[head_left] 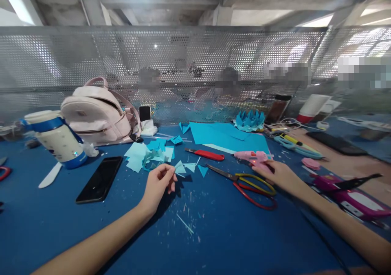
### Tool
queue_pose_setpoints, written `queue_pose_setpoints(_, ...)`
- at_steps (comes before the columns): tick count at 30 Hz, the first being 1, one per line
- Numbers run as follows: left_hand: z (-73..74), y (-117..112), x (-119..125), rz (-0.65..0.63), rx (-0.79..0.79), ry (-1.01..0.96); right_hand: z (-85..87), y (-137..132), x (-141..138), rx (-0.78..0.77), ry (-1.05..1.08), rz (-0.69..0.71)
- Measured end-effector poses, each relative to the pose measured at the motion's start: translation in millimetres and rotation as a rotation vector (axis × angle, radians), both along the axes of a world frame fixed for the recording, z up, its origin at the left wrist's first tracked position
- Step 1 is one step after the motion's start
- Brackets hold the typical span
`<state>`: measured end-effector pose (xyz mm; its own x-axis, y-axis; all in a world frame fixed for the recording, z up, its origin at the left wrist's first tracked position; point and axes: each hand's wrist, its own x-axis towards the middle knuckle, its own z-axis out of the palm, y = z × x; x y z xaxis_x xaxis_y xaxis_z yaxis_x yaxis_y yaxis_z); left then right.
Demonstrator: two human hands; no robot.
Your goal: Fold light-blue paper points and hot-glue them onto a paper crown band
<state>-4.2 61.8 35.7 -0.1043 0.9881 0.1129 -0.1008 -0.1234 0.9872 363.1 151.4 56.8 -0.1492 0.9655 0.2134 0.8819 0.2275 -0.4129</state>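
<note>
My left hand (161,180) is closed in a pinch at the middle of the table, its fingertips on a small light-blue folded paper piece (180,168). Another folded paper piece (190,167) and a blue paper triangle (202,170) lie just to the right. Around the handle of a pink glue gun (255,158), my right hand (279,175) is wrapped; the nozzle points left. Between the hands lie scissors (255,187) with red and yellow handles and a red utility knife (210,155). Loose light-blue paper squares (136,157) are heaped beyond my left hand.
A black phone (99,180), a white and blue bottle (58,138) and a pale pink backpack (96,114) stand or lie on the left. Large blue sheets (220,134) and a spiky blue paper piece (249,121) lie behind. A magenta device (351,195) is at right, before a perforated metal screen (183,59).
</note>
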Motion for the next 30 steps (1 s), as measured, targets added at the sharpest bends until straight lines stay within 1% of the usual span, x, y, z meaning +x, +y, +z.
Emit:
queue_pose_setpoints(3,-2.6,1.2,-1.4,0.001,0.010,0.009,1.2,-2.2,5.9,0.016,-0.009,-0.036)
queue_pose_setpoints(5,-4.4,2.3,-2.1,-0.004,0.020,0.026,9.3,-6.9,8.6,0.123,0.015,-0.071)
queue_pose_setpoints(7,-5.6,3.1,-2.3,-0.010,0.034,0.054,25.1,-17.0,3.4,0.319,0.076,-0.119)
queue_pose_setpoints(8,-5.8,3.1,-2.2,-0.010,0.045,0.071,35.4,-24.3,-3.8,0.406,0.104,-0.131)
queue_pose_setpoints(9,-5.6,2.9,-2.0,-0.010,0.058,0.092,46.5,-32.7,-14.5,0.482,0.132,-0.101)
queue_pose_setpoints(10,-5.0,2.4,-1.8,-0.009,0.073,0.114,57.4,-41.7,-28.5,0.507,0.153,-0.013)
queue_pose_setpoints(11,-4.1,1.5,-1.7,-0.007,0.091,0.139,67.5,-50.2,-45.3,0.478,0.149,0.103)
queue_pose_setpoints(13,-1.4,-0.9,-1.9,-0.001,0.132,0.191,82.2,-62.9,-84.0,0.311,0.091,0.397)
queue_pose_setpoints(14,0.3,-2.2,-2.3,0.005,0.158,0.218,86.2,-65.7,-104.0,0.238,0.050,0.534)
queue_pose_setpoints(16,4.2,-4.3,-3.6,0.018,0.211,0.271,87.9,-63.7,-141.5,0.158,-0.032,0.708)
queue_pose_setpoints(18,7.6,-5.1,-5.7,0.026,0.251,0.319,84.7,-53.7,-172.2,0.132,-0.140,0.810)
queue_pose_setpoints(20,9.6,-4.5,-8.3,0.027,0.262,0.355,80.4,-40.8,-194.7,0.091,-0.199,0.833)
queue_pose_setpoints(23,9.0,-1.2,-13.1,0.035,0.244,0.382,75.9,-24.7,-214.2,0.040,-0.191,0.790)
queue_pose_setpoints(26,6.0,2.5,-17.1,0.038,0.227,0.384,72.8,-15.3,-220.9,0.017,-0.170,0.780)
queue_pose_setpoints(30,4.6,4.8,-20.0,0.028,0.228,0.372,68.3,-7.7,-221.9,-0.031,-0.155,0.798)
